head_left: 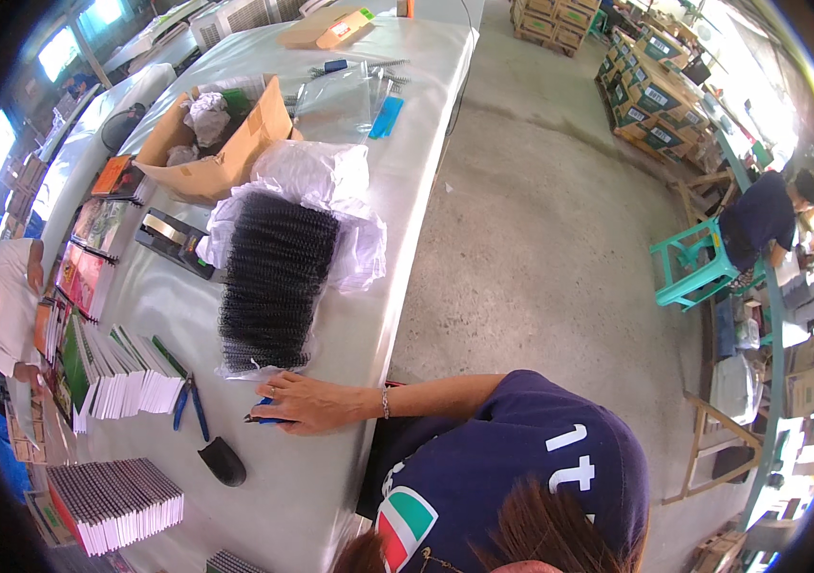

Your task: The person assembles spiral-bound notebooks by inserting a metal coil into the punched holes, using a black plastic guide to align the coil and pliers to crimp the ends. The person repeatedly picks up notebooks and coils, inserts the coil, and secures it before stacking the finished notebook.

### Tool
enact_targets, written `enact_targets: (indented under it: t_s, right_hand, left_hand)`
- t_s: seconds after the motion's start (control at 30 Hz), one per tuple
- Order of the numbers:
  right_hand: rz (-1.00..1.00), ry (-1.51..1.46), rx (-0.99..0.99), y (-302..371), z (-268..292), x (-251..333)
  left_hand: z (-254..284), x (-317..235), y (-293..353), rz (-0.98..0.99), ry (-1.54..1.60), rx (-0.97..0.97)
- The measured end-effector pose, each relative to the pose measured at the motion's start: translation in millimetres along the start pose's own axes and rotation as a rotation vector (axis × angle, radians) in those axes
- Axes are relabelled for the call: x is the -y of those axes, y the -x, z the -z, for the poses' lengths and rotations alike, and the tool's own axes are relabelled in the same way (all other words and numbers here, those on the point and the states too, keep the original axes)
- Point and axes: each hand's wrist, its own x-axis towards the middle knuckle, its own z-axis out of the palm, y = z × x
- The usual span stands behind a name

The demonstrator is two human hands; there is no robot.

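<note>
My right hand (300, 403) rests on the grey-covered table, palm down. Its fingers are closed around a blue object with a dark tip (268, 416), mostly hidden beneath them; I cannot make out its kind. Just beyond the fingers lies a thick pile of black plastic binding coils (278, 277) on clear plastic wrap. To the left of the hand are blue-handled pliers (194, 409) and a small black rounded case (223, 462). My left hand is out of view.
Spiral-bound notebooks (120, 506) and fanned booklets (130, 372) stand at left. Beyond are a tape dispenser (176, 241) and an open cardboard box (221, 158). A person (15, 296) stands across the table; another (760, 224) sits by a green stool (693, 267).
</note>
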Motion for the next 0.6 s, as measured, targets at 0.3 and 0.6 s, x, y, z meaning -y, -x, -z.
enact_targets:
  t_s: [0.3, 0.6]
  right_hand:
    - [0.025, 0.017, -0.056, 0, -2, 1]
    - [0.019, 0.007, -0.025, 0, 1, 1]
  left_hand:
    - [-3, 12, 5, 0.011, 0.001, 0.005]
    - [-7, 17, 5, 0.006, 0.007, 0.001]
